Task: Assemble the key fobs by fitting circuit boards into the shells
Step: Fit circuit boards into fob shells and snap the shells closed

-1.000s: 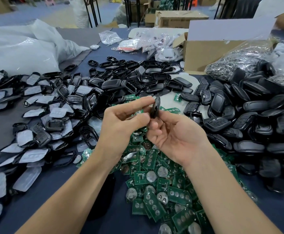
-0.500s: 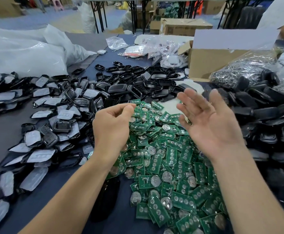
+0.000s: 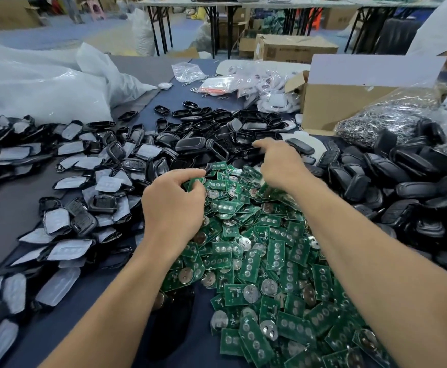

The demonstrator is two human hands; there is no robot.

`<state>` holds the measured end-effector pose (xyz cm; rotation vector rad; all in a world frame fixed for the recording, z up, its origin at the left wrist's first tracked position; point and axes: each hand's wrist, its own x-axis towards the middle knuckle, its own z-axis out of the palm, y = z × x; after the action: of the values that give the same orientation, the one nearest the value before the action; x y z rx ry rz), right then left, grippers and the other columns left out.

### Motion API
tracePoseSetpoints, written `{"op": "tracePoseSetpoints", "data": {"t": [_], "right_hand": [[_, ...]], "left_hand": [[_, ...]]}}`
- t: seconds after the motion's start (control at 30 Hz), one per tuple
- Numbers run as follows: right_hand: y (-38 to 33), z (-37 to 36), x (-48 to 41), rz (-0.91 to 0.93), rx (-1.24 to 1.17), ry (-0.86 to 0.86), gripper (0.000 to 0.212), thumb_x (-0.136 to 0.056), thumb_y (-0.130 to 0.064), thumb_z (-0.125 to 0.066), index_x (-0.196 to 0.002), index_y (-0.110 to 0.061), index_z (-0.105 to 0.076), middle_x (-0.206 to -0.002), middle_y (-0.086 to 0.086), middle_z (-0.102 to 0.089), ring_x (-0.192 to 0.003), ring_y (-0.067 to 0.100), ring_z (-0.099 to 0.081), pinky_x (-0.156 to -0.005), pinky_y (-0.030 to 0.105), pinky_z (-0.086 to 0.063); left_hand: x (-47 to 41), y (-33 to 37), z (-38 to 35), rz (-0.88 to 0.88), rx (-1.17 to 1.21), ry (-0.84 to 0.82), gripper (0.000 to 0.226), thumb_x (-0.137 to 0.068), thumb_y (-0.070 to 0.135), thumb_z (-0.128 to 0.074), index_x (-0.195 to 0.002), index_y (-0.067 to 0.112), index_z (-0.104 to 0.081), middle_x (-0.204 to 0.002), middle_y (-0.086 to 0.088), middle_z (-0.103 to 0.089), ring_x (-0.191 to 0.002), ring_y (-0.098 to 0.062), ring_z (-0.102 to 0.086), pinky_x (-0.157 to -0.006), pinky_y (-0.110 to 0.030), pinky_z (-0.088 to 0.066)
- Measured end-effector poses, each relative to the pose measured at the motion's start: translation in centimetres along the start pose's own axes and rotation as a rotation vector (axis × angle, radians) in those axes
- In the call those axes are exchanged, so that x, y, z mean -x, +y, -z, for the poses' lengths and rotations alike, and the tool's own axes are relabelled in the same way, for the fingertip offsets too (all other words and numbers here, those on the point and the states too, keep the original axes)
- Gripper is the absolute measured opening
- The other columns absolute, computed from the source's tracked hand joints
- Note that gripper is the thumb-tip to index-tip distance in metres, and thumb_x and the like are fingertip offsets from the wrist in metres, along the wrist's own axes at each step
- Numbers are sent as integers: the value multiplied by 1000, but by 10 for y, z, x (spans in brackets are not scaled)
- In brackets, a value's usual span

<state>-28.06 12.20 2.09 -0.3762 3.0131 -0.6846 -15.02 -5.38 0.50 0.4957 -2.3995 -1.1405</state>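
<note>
Both hands have dropped from the air onto the piles: half a second ago the right hand (image 3: 281, 163) was raised palm-up, and now it reaches, back upward, to the far edge of the circuit board heap. One finger stretches towards the black shells (image 3: 211, 120) beyond. Its other fingers are hidden behind the hand, so I cannot tell whether it holds anything.

The bench (image 3: 10, 208) is cut off at every side of the view and is almost covered. Bare cloth shows only along the left edge and at the near edge between the forearms. White plastic bags (image 3: 44, 83) fill the far left corner. A mound of closed shells (image 3: 403, 181) banks the right edge, and shells with pale pads (image 3: 89, 187) spread across the left. The green circuit board heap (image 3: 257, 248) lies in the middle and runs out of view at the near edge. A cardboard box (image 3: 331, 107) stands far right, with a bag of metal rings (image 3: 387, 120) against it. Folding tables (image 3: 190, 11) and cartons stand blurred behind.

The left hand (image 3: 173, 205) hangs over the heap's left side, fingers curled, pinching one circuit board (image 3: 193, 183) that is half hidden by its fingertips.
</note>
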Motion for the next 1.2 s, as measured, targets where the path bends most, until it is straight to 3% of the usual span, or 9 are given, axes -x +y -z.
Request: {"op": "tracePoseSetpoints", "data": {"t": [0.13,0.23,0.37,0.5,0.63,0.7,0.8,0.97,1.2], "right_hand": [[2,-14,-6,127,283,-67,54,-98,-4,-50,-149,-24,-50,-144,9,-53,-123,35,-52,-99,44,-47],[2,-14,14,89,231,175,41,-99,-7,-53,-130,-29,-69,-118,5,-72,-107,30,-63,-88,38,-49],[-8,-9,64,-28,-433,470,17,-97,-16,-64,-100,-27,-77,-72,-14,-71,-61,0,-62,-56,15,-45],[-31,-11,110,-137,-1109,153,7,-93,-13,-74,-88,-17,-71,-67,3,-74,-46,9,-56,-41,20,-42],[-42,-16,129,-159,-1340,-60,22,-103,-17,-63,-83,-12,-71,-63,9,-67,-40,14,-49,-37,22,-33],[-38,-15,129,-152,-1267,-28,33,-105,-28,-60,-83,-7,-73,-65,17,-67,-42,17,-49,-39,23,-35],[-15,-7,121,-67,-622,282,22,-99,-31,-64,-89,-17,-78,-70,1,-71,-49,7,-50,-58,19,-45],[-3,-8,115,18,-226,97,52,-100,-16,-64,-149,-29,-54,-149,-5,-56,-138,17,-47,-118,33,-29],[-6,-12,116,25,-315,321,11,-80,-28,-88,-88,-27,-80,-97,-19,-62,-102,6,-50,-94,25,-35]], "left_hand": [[0,1,2,13,-6,-7,27,-94,21,-67,-105,42,-80,-61,17,-70,-33,-6,-45,-39,-15,-35],[0,1,1,15,-17,-6,27,-95,22,-67,-106,42,-80,-58,19,-69,-34,-7,-45,-44,-19,-38],[5,7,2,-32,25,-39,29,-94,23,-70,-115,42,-78,-98,23,-78,-35,-2,-50,-44,-14,-44],[14,19,1,-13,591,-344,34,-94,10,-72,-114,36,-78,-110,15,-79,-92,-3,-75,-88,-23,-60],[12,18,9,57,1004,-684,32,-90,21,-71,-121,13,-74,-117,-7,-75,-79,-22,-68,-78,-32,-60],[8,16,12,97,1013,-744,38,-90,27,-70,-124,9,-70,-115,-9,-74,-83,-23,-67,-80,-35,-60],[3,15,19,299,1056,-666,36,-91,34,-65,-118,11,-71,-107,-6,-77,-99,-19,-73,-83,-34,-64],[-3,14,25,449,1136,-466,46,-96,45,-61,-119,7,-71,-94,-6,-79,-83,-17,-76,-61,-20,-62],[1,17,15,365,1005,-436,54,-87,50,-61,-119,7,-70,-92,-5,-79,-74,-13,-76,-56,-19,-59]]}}
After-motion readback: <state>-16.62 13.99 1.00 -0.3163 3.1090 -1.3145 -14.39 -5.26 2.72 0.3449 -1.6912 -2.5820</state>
